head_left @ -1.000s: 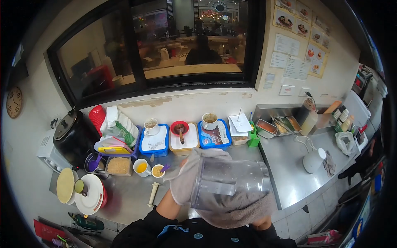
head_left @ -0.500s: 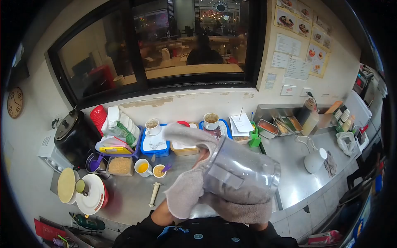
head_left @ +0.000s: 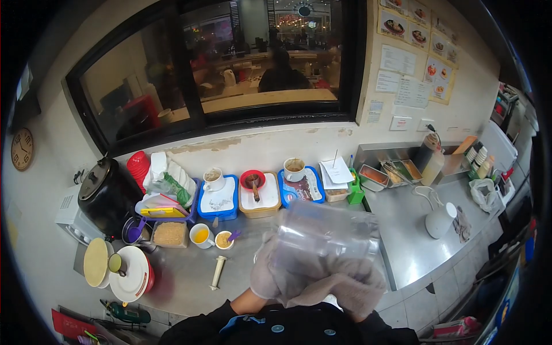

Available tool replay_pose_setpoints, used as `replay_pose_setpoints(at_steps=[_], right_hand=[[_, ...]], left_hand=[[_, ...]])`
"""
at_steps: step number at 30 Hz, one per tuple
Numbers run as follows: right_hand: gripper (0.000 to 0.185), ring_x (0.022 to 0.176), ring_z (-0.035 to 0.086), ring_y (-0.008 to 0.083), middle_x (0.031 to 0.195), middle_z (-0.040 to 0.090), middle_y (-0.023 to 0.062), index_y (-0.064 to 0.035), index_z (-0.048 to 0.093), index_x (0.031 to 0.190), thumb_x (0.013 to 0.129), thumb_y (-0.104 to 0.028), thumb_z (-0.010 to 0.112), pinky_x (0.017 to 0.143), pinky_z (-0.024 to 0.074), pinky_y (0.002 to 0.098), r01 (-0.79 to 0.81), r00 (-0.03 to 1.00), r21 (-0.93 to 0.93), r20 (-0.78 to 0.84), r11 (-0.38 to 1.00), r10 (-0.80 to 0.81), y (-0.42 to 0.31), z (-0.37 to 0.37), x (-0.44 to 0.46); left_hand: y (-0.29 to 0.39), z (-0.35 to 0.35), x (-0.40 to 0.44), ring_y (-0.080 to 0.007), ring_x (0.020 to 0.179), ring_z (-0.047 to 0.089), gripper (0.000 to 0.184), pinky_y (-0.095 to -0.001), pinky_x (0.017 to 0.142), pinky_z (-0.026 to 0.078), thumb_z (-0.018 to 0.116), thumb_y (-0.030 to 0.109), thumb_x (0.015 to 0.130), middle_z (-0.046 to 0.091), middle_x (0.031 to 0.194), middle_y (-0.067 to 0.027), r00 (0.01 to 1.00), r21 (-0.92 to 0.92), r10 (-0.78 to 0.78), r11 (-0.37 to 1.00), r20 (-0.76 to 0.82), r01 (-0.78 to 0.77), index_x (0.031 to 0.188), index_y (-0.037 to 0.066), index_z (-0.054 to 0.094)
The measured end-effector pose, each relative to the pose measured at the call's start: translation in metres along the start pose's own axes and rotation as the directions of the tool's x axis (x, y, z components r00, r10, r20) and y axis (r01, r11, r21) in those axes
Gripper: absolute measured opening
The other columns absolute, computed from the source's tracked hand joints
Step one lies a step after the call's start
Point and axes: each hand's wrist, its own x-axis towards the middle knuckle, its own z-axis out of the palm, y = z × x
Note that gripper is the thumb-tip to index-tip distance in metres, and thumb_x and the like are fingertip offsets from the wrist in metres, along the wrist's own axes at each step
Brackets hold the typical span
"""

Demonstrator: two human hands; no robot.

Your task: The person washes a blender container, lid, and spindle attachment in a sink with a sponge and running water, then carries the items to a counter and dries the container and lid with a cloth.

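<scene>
A clear blender jar (head_left: 328,233) lies on its side in front of my chest, blurred by motion, its mouth end to the left. A greyish-brown towel (head_left: 351,284) wraps around its underside and its left end. My left hand (head_left: 251,301) is at the left end of the jar, bunched in the towel, with its fingers covered. Beneath the right part of the jar, my right hand (head_left: 357,317) supports it through the towel. Only the wrists and a little of the hands show.
On the steel counter (head_left: 190,276) stand a cup of yellow liquid (head_left: 201,236), a tub of crumbs (head_left: 171,234) and a lidded pot (head_left: 131,273). Lidded tubs (head_left: 218,198) line the wall. A white kettle (head_left: 441,221) stands right; a black urn (head_left: 106,192) stands left.
The towel's raised end has dropped from the jar's mouth, uncovering the red bowl behind. The jar has shifted slightly left and my left hand has moved lower.
</scene>
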Motion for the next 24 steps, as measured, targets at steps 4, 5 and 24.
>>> replay_pose_setpoints(at_steps=[4,5,24], right_hand=[[0.028,0.078,0.058,0.0187,0.079,0.060,0.0098,0.0059,0.058,0.092,0.066,0.005,0.067,0.074,0.0466,0.0282,0.046,0.980,-0.145,-0.185,0.988,-0.073,-0.017,0.025,0.012],[0.043,0.090,0.056,0.0187,0.094,0.059,0.0085,0.0010,0.050,0.107,0.068,-0.007,0.064,0.071,0.0467,0.0301,-0.354,0.899,-0.155,0.216,0.923,0.381,-0.040,0.012,0.016],[0.043,0.117,0.041,0.0299,0.120,0.048,0.0151,-0.0047,0.050,0.118,0.076,-0.011,0.058,0.098,0.0321,0.0352,0.439,0.753,-0.397,0.652,0.806,-0.088,0.021,-0.008,0.042]], left_hand=[[-0.004,0.014,-0.008,-0.0200,0.106,0.049,0.053,-0.0315,0.092,0.038,0.061,0.014,0.078,0.049,0.116,-0.0104,0.986,-0.152,-0.111,0.984,-0.127,0.091,0.125,0.003,0.039],[-0.006,0.018,-0.009,-0.0200,0.106,0.049,0.053,-0.0315,0.093,0.038,0.061,0.014,0.078,0.049,0.117,-0.0105,0.979,-0.179,-0.131,0.978,-0.156,0.103,0.125,0.003,0.038],[-0.018,0.018,0.021,-0.0145,0.102,0.049,0.051,-0.0285,0.086,0.043,0.058,0.024,0.083,0.048,0.113,-0.0094,0.883,-0.995,-0.469,0.076,0.021,0.064,0.124,0.006,0.034]])
